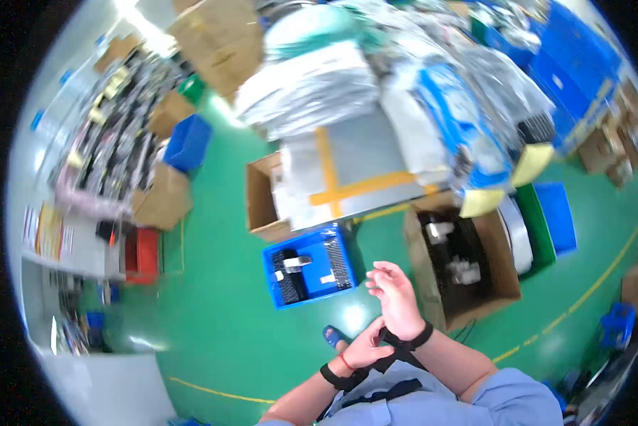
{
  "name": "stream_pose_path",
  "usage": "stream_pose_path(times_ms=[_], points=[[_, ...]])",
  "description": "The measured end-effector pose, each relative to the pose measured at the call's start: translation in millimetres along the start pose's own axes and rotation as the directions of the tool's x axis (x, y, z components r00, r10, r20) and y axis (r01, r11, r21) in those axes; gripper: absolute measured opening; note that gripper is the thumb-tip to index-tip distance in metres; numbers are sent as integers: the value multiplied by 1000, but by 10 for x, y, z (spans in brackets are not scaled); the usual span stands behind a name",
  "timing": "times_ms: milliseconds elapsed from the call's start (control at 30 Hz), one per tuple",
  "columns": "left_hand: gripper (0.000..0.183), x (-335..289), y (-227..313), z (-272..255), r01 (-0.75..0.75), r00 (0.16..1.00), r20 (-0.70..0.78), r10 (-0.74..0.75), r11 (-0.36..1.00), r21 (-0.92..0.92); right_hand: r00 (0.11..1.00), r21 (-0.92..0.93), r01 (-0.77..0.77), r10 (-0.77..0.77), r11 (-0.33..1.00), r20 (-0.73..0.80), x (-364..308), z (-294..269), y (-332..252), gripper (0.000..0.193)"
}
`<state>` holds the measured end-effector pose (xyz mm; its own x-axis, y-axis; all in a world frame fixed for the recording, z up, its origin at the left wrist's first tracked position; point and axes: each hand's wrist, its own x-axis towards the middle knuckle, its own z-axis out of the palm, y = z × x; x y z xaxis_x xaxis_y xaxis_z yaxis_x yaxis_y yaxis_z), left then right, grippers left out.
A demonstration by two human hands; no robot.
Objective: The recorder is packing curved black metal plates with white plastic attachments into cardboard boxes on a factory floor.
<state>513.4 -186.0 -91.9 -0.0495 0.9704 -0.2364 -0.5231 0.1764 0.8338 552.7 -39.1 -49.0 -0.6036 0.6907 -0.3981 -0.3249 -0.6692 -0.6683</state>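
Note:
My right hand [393,295] is raised in front of my body with its fingers loosely bent and apart, and nothing shows in it. Around that wrist runs a black wristband [420,336]. Just below and to the left, my left hand [365,348] reaches against this band, its thumb and fingers on either side of the band's near end; part of the grip is hidden. A second black wristband [337,378] and a thin red cord [346,362] circle the left wrist. Beyond the hands, a blue bin [312,298] on the floor holds black keyboard-like pieces [288,279].
An open cardboard box [434,305] with dark items stands right of my hands. Ahead is a taped grey surface [365,149] piled with white wrapped bundles [312,89]. Another cardboard box [262,206] is at its left, a green bin [534,231] at its right. Shelving [77,248] lines the left.

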Motion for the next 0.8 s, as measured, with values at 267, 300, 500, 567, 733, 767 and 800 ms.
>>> stream_pose_path(times_ms=[267,300,500,567,733,767,800], points=[[30,-2463,1079,-1373,38,884,-441,157,914,403,236,-199,971,-417,131,878,-656,2868,1859,27],[32,-2810,1318,-1576,76,869,-473,144,906,417,121,-87,989,-312,122,942,-740,3224,2121,27],[45,-4476,1748,-3034,87,863,-492,119,923,375,195,-78,832,-158,550,968,-1162,4747,3680,29],[50,-4924,1974,-3656,37,838,-505,206,902,429,250,-137,804,-121,578,961,-1103,5110,3924,26],[45,-6051,2484,-5340,-97,547,-768,332,937,336,631,-481,336,186,810,753,-374,5618,4644,12],[41,-6340,2550,-5666,-110,441,-841,313,949,295,677,-480,188,241,857,696,-229,5823,4733,9],[33,-6664,2436,-6059,-15,315,-886,342,935,355,701,-488,155,252,859,668,-4,5983,4858,9]])
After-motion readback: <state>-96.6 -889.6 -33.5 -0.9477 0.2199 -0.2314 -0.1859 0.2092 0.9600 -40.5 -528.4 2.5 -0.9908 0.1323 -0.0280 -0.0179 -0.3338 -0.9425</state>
